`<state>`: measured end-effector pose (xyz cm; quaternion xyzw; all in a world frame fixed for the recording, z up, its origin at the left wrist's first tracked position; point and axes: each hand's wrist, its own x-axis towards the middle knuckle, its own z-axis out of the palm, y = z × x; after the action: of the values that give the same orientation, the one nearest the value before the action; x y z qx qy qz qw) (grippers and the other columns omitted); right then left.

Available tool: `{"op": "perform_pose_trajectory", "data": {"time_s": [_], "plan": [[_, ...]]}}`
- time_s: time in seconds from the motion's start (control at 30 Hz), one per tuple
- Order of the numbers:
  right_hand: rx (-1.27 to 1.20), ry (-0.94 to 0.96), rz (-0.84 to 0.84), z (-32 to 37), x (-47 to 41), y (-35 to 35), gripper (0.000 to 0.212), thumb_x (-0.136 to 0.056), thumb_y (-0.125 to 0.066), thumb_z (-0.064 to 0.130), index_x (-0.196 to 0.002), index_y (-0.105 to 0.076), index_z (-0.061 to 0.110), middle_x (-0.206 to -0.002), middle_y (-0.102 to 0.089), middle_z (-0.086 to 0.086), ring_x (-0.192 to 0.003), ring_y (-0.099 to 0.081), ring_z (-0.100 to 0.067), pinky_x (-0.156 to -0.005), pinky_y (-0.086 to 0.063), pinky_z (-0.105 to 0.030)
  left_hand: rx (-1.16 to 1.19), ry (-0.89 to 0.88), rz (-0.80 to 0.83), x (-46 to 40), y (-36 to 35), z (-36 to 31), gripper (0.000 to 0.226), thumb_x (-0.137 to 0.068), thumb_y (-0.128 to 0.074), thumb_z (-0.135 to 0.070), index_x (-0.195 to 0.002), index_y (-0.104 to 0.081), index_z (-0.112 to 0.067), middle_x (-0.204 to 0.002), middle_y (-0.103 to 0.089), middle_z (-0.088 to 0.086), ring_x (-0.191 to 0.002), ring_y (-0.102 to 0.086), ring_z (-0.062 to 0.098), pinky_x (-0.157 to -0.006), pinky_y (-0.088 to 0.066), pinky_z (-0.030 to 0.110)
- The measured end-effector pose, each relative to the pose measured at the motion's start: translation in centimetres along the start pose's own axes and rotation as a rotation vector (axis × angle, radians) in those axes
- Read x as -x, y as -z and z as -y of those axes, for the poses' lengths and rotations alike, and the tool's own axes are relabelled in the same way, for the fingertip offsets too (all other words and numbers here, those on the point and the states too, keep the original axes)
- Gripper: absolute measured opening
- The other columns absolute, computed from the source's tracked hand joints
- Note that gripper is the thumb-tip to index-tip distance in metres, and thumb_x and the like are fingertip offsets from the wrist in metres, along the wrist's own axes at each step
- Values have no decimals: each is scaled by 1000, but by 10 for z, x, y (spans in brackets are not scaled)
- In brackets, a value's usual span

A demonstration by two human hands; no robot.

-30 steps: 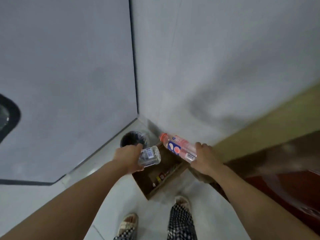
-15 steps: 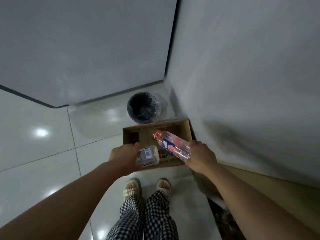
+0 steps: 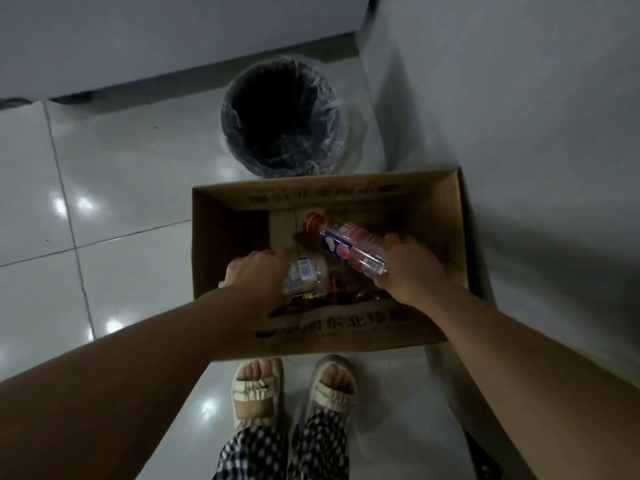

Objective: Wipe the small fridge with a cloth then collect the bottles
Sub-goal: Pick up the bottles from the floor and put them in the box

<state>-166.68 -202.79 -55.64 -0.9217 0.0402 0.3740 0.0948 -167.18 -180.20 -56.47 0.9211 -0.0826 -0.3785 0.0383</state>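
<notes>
Step in hand: collecting the bottles, drop-off phase. No fridge or cloth in view, so I judge wiping is not the current step.

Left hand [image 3: 256, 277] has its grip curled round a clear bottle [image 3: 304, 277] with a white label, held roughly horizontal, low over the near-left part of the cardboard box [image 3: 346, 332]. Right hand [image 3: 414, 268] has its grip wrapped round the base end of a pink-labelled bottle [image 3: 349, 247], orange cap pointing to about 10 o'clock, tilted, over the box middle. Both bottles are within the box opening; can't tell whether either touches the contents below.

Box sits on the tiled floor [image 3: 121, 188] directly at 12 o'clock from the person's feet [image 3: 294, 386], right side close to the wall [image 3: 519, 116]. Some dark, blurred items already lie in the box bottom near the front wall; can't identify them. Lined bin [image 3: 282, 119] stands just beyond the box at 12 o'clock, touching or nearly so.

Next move, my read: lower a bit and release both grips so the bottles land inside. Free floor area in the box is at 11 o'clock, so the pink one fits best there. Light, likely empty plastic; a drop from this height should be harmless, a bounce over the low front wall is the only risk.
</notes>
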Motion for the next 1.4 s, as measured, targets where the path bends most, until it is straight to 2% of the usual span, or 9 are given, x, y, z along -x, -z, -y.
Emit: {"op": "perform_pose_trajectory", "data": {"time_s": [0.17, 0.37, 0.43, 0.53, 0.63, 0.77, 0.97, 1.1, 1.4], "plan": [[24, -45, 67, -7, -61, -46, 72, -79, -74, 30, -137, -34, 16, -135, -43, -13, -121, -46, -31, -96, -43, -42, -63, 19, 8, -65, -48, 4, 65, -78, -69, -41, -130, -37, -19, -113, -58, 5, -97, -58, 22, -71, -42, 32], [2, -21, 65, -23, -91, -77, 74, -80, -73, 26, -141, -32, 15, -138, -40, -14, -121, -47, -32, -96, -43, -39, -107, -30, 36, -101, -83, -4, 66, -83, -64, -39, -138, -32, -19, -116, -56, 7, -101, -57, 23, -79, -47, 34], [-11, -25, 96, -24, -88, -80, 81, -80, -73, 27, -146, -25, 20, -145, -32, -11, -129, -39, -33, -104, -38, -42, -116, -43, 70, -100, -83, -7, 69, -83, -65, -34, -140, -30, -20, -125, -52, 9, -112, -52, 25, -86, -45, 37], [85, 8, 109, -22, -73, -70, 94, -78, -73, 32, -150, -12, 25, -156, -13, -4, -143, -12, -30, -116, -16, -50, -156, -61, 70, -86, -66, -9, 77, -80, -68, -33, -143, -24, -21, -137, -43, 6, -125, -43, 26, -96, -40, 39], [52, 56, 80, -14, -45, -47, 96, -78, -73, 29, -150, -9, 28, -157, -10, 1, -144, -8, -26, -118, -13, -49, -160, -48, 32, -62, -35, -8, 79, -81, -68, -36, -144, -22, -22, -137, -44, 5, -124, -44, 24, -95, -41, 37], [83, 152, 42, 8, 1, 7, 93, -80, -71, 32, -150, -12, 24, -155, -18, -1, -142, -17, -24, -117, -19, -43, -130, -60, -59, -18, 24, -12, 61, -84, -64, -31, -136, -32, -26, -126, -53, 3, -112, -53, 21, -85, -42, 32], [150, 265, -33, 53, 84, 111, 75, -83, -68, 21, -145, -24, 19, -149, -27, -3, -139, -23, -25, -115, -20, -43, -91, -70, -125, 66, 141, -28, 57, -83, -63, -27, -133, -36, -27, -128, -53, 0, -115, -52, 20, -91, -42, 34], [179, 291, -98, 83, 145, 186, 70, -87, -64, 25, -144, -25, 16, -148, -29, -7, -136, -31, -29, -112, -28, -43, -119, -69, -175, 133, 224, -29, 48, -85, -59, -27, -128, -39, -23, -117, -56, 1, -107, -53, 20, -87, -40, 33], [273, 316, -268, 145, 285, 324, 70, -87, -62, 26, -145, -24, 14, -146, -33, -9, -132, -34, -30, -110, -30, -43, -176, -63, -306, 280, 360, -22, 57, -87, -58, -28, -137, -30, -21, -124, -55, 5, -114, -52, 24, -94, -38, 37]]}}
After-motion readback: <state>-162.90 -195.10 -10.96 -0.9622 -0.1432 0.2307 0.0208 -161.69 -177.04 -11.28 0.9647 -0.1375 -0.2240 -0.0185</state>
